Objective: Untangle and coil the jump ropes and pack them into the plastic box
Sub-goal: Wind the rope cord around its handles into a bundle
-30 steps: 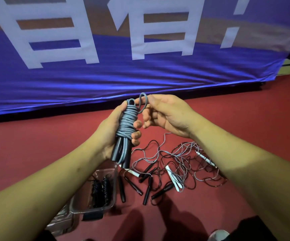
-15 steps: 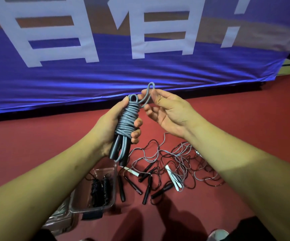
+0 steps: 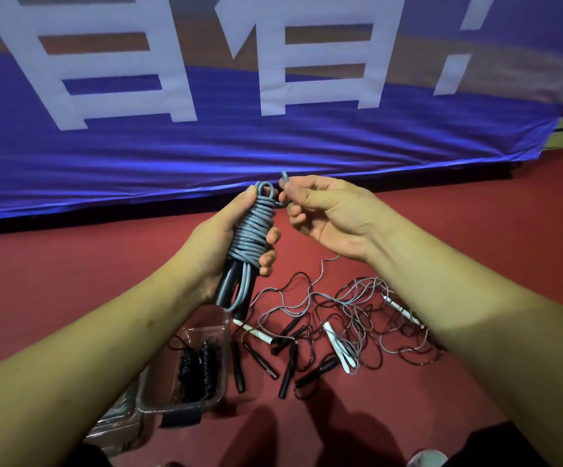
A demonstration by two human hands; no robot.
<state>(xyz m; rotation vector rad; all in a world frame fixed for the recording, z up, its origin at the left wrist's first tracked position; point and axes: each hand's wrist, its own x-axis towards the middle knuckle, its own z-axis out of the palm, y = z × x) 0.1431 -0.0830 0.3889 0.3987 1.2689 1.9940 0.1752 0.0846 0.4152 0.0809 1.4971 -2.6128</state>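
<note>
My left hand (image 3: 219, 244) grips a grey jump rope (image 3: 251, 230) wound tightly round its two black handles, held upright above the floor. My right hand (image 3: 330, 214) pinches the short free loop of that rope at the bundle's top. Below, a clear plastic box (image 3: 159, 392) stands on the red floor with a coiled black rope (image 3: 194, 365) inside. To its right lies a tangled pile of jump ropes (image 3: 340, 318) with thin grey and black cords, black handles and white handles.
A blue banner (image 3: 273, 139) with large white characters hangs across the back, its lower edge meeting the red floor (image 3: 492, 230). A clear lid or second container (image 3: 118, 429) lies left of the box. A dark shoe and trouser leg show at the bottom right.
My right hand has pulled the free loop tighter and shorter, turning palm-down at the bundle's top. The left hand holds the bundle in about the same place.
</note>
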